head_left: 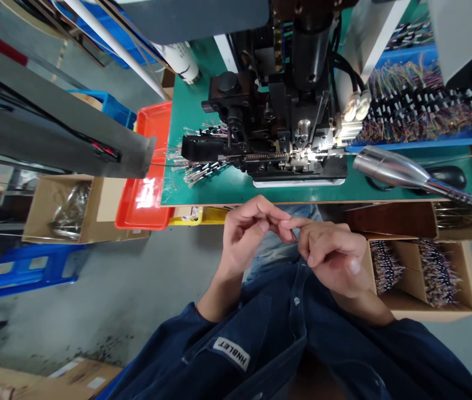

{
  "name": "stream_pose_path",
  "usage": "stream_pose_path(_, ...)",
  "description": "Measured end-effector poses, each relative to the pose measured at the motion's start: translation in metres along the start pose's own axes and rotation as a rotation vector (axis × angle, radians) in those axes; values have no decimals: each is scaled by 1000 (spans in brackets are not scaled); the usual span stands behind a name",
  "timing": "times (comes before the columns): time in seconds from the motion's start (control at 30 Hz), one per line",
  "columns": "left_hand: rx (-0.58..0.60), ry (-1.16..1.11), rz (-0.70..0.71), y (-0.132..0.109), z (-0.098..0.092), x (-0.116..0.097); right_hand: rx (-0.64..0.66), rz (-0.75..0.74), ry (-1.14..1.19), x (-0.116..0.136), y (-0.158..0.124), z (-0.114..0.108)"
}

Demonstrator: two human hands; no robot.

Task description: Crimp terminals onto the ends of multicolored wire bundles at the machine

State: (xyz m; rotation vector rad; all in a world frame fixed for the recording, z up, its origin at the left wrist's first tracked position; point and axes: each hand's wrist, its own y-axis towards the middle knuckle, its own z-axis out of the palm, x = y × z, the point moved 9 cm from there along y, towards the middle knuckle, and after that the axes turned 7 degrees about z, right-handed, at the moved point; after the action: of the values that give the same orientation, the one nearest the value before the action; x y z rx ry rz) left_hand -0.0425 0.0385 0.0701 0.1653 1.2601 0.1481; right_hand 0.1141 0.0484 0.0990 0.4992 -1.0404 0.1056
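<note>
Both hands are raised in front of the body, just off the front edge of the green bench (pixel 215 194). My left hand (pixel 250 236) has its fingers loosely curled, with gaps between them and no object visible in it. A fingertip of my right hand (pixel 334 253) touches the fingertips of my left hand; its other fingers are curled in, and nothing can be made out in them. Beyond the hands stands a black machine (pixel 277 122) with a lit metal working area. Short wire bundles (pixel 202 169) lie at its left side.
A blue tray (pixel 411 145) of wired connectors sits at the back right, behind a metal lamp head (pixel 390 166). A cardboard box (pixel 471 278) with more bundles stands below right. At left are a red tray (pixel 127 208) and an open carton (pixel 36 214).
</note>
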Motion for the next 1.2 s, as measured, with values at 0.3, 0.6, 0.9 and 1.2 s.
stream_pose_path(0.3, 240, 671, 150, -13, -13, 5, 319, -422, -875, 8, -17, 42)
stream_pose_path(0.6, -243, 1656, 75, 33, -155, 9, 106, -136, -1030, -25, -37, -31)
stream_pose_path(0.9, -212, 1794, 93, 49, -163, 16, 98, -114, -933, -40, -41, -28)
stream_pose_path(1.2, -275, 1617, 224, -19, -109, -5, 92, 148, -1040, -77, -35, -43)
